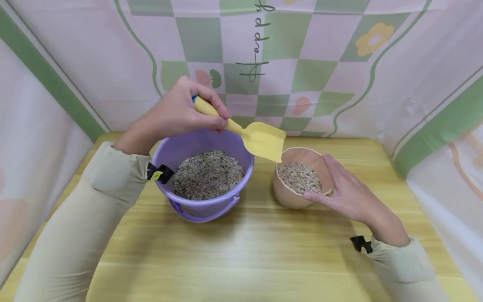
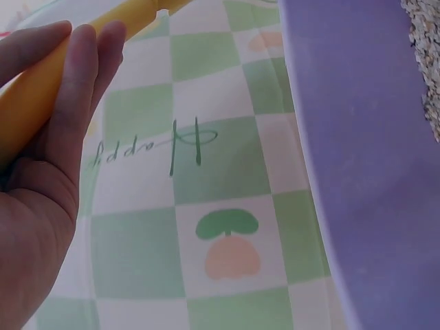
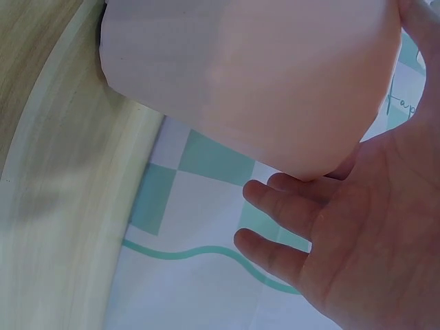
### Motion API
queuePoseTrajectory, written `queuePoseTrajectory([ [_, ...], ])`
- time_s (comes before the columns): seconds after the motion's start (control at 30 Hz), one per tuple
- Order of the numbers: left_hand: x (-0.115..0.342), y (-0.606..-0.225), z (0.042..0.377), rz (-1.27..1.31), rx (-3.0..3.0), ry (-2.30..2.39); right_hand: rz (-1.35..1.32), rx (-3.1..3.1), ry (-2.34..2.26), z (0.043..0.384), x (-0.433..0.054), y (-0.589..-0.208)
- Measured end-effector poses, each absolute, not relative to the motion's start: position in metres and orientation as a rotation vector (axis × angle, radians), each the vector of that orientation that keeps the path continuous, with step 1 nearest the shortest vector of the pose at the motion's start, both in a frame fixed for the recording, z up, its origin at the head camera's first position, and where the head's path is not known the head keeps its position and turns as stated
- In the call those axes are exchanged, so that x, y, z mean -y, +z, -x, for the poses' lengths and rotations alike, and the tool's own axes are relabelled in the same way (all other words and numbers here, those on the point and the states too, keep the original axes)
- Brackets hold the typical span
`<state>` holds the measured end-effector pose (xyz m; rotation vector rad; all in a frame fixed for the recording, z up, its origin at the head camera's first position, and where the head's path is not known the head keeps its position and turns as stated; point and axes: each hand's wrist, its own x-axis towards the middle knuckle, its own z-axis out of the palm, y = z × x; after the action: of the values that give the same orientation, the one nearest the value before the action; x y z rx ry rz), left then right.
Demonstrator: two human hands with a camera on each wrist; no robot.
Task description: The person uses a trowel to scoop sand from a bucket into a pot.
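My left hand [image 1: 192,107] grips the yellow handle of a toy shovel [image 1: 264,141] above the purple bucket [image 1: 241,184]. The shovel's blade points right and overlaps the left rim of a pink pot [image 1: 288,195]; no grit shows on its upper face. Across the right side of that pot, my right hand [image 1: 349,195] holds it with the thumb at the near rim and the fingers round the far side. Small mixed gravel [image 1: 207,175] lies in the bucket, and paler gravel [image 1: 299,178] partly fills the pot. In the right wrist view the pot's wall [image 3: 261,75] rests against the hand.
Both containers stand on a wood-grain table [image 1: 226,260], the pot to the right of the bucket. The bucket's purple handle [image 1: 205,219] hangs down at the front. A checkered green and pink cloth [image 1: 241,37] rises behind, with pale cloth at both sides.
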<state>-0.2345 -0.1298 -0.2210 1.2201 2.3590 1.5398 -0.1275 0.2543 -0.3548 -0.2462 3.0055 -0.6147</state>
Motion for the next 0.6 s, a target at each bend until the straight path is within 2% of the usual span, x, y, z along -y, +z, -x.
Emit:
queuePoseTrajectory([
  [0.6,0.193,-0.233,0.213,-0.935,-2.245,1.877,0.249,-3.011,-0.628,0.127,-0.254,-0.355],
])
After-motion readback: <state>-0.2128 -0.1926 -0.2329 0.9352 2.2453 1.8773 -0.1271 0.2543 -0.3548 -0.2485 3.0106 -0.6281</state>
